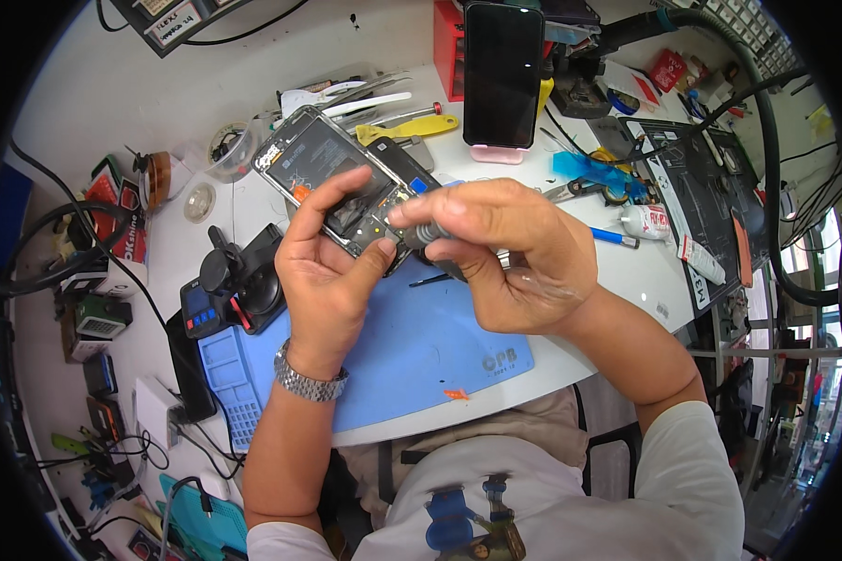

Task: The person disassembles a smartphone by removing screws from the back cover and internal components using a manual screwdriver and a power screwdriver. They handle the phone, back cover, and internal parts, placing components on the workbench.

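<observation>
My left hand (pixel 326 271) holds an opened phone (pixel 320 168) with its back cover off, battery and inner parts showing, tilted above a blue work mat (pixel 412 351). My right hand (pixel 505 252) grips a small grey screwdriver (pixel 428 234) by its ribbed handle, its tip against the lower part of the phone near my left thumb. A metal watch sits on my left wrist.
A second phone (pixel 502 73) stands upright in a pink stand at the back. Tweezers and a yellow pry tool (pixel 412 126) lie behind the opened phone. A black suction tool (pixel 243 280) sits left of the mat. A dark mat (pixel 711 187) with glue tubes lies right.
</observation>
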